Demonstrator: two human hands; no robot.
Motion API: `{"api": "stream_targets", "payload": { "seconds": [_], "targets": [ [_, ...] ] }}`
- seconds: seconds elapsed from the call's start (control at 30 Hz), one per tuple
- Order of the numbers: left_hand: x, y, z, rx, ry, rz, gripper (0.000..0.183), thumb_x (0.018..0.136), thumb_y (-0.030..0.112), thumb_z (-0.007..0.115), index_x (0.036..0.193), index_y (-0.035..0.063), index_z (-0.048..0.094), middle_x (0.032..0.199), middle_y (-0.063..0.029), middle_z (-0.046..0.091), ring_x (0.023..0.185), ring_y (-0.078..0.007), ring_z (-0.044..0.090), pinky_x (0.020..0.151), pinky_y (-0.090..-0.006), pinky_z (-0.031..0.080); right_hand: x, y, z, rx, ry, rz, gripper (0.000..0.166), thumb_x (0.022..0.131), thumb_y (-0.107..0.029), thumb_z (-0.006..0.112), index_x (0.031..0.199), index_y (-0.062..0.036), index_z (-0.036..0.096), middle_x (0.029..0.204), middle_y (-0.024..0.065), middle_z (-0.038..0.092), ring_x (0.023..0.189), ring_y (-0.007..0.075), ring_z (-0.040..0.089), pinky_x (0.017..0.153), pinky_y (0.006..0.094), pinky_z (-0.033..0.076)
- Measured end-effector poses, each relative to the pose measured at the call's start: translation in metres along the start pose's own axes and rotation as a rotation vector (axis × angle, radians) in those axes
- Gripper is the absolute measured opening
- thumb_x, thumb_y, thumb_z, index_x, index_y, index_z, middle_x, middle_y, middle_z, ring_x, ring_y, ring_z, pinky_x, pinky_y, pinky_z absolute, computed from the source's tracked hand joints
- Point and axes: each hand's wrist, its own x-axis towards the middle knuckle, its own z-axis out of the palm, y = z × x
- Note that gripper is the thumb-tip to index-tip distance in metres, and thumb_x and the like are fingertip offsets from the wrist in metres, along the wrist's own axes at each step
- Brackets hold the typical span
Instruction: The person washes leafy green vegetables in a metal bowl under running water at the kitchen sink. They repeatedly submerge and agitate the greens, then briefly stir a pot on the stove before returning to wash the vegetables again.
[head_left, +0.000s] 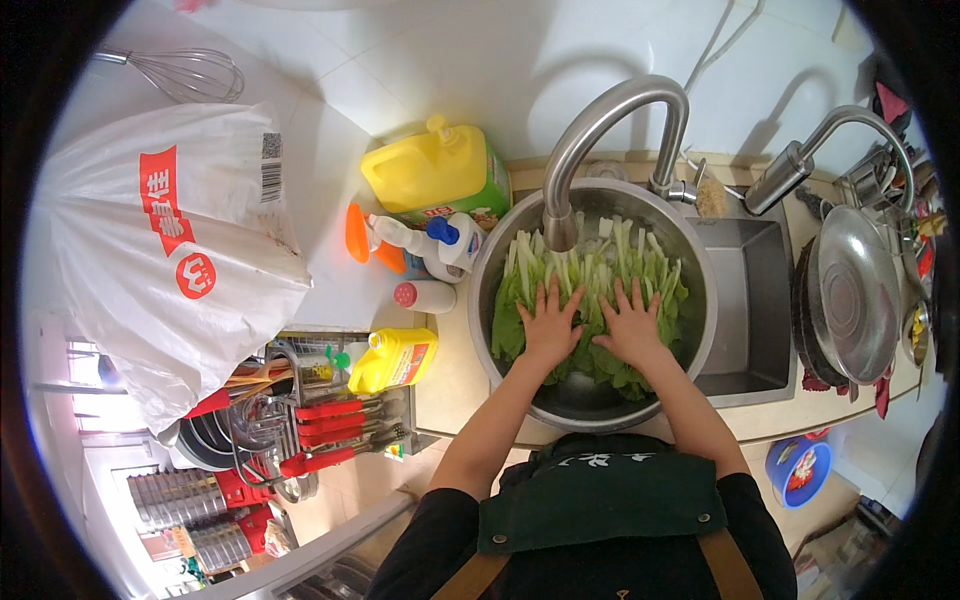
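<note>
Leafy greens with pale stalks (517, 300) fill much of a large round steel basin (480, 330) set over the sink. My left hand (551, 322) lies flat on the greens, fingers spread. Beside it, my right hand (631, 324) also presses on them with its fingers apart. Neither hand is closed around anything. The stalk ends point towards the wall and the leaves towards me. A curved steel faucet (622, 105) arches over the basin, its spout above the stalks. Some water shows in the basin around the greens.
Left of the basin stand a yellow detergent jug (427, 169), spray bottles (390, 234) and a smaller yellow bottle (394, 361). A white plastic bag (225, 225) hangs at upper left. To the right are a rectangular sink (742, 315), stacked metal pans (859, 292) and a blue bucket (811, 480) below.
</note>
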Motion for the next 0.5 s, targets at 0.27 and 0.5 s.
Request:
{"api": "stream_targets", "payload": {
  "seconds": [0.27,0.5],
  "targets": [
    [-0.037,-0.010,-0.027,-0.167,0.141,0.085,0.051,0.082,0.030,0.056,0.130,0.0247,0.038,0.138,-0.0142,0.027,0.128,-0.0344,0.024,0.098,-0.0629,0.012,-0.044,0.026,-0.033,0.344,0.178,-0.026,0.043,0.082,-0.017,0.054,0.124,-0.0133,0.045,0.132,0.0108,0.039,0.113,0.0315,0.043,0.090,0.0465,0.039],
    [-0.082,-0.030,-0.026,-0.437,0.423,0.020,0.031,0.079,0.018,0.059,0.109,0.0095,0.057,0.118,-0.0137,0.051,0.113,-0.0319,0.044,0.097,-0.0555,0.024,-0.054,0.061,-0.009,0.862,0.220,0.049,0.039,0.082,-0.010,0.053,0.120,-0.0105,0.049,0.117,0.0110,0.054,0.088,0.0279,0.060,0.072,0.0346,0.050]
  ]
}}
